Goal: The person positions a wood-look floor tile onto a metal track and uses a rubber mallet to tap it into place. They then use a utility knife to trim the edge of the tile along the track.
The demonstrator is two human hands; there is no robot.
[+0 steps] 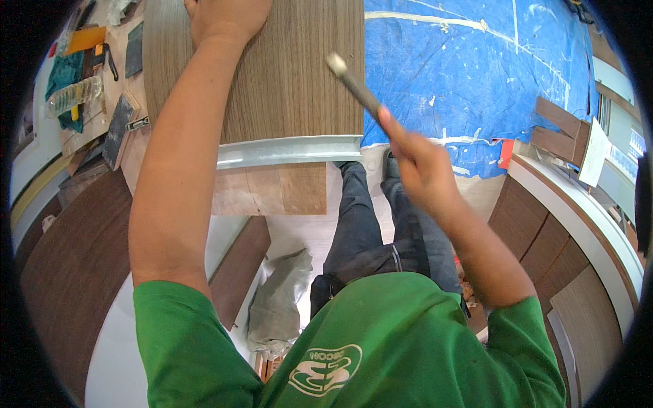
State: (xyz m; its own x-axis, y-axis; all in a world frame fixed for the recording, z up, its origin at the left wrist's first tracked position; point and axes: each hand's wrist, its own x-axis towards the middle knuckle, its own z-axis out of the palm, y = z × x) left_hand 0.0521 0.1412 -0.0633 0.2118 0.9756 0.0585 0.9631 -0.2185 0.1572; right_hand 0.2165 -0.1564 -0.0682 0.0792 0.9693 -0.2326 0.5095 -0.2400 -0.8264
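My left hand (228, 17) reaches over a brown wood-grain panel (292, 81), and the top edge of the picture cuts off most of its fingers. The hand seems to rest on the panel. In my right hand (422, 160) is a slim dark stick-like tool with a pale blunt end (350, 81), closed in my fingers. It points up and left, above the panel's right edge; its exact kind is unclear. A whitish metal-looking profile strip (292, 151) runs along the panel's near edge. Beneath it a lighter wooden board (272, 190) sticks out toward me.
A blue sheet (469, 75) with tape strips covers the floor at the far right. Tools, offcuts and a clear plastic bottle (75, 95) crowd the left side. Brown panels (537, 231) with a white edge stand at the right. A grey bag (279, 299) lies by my legs.
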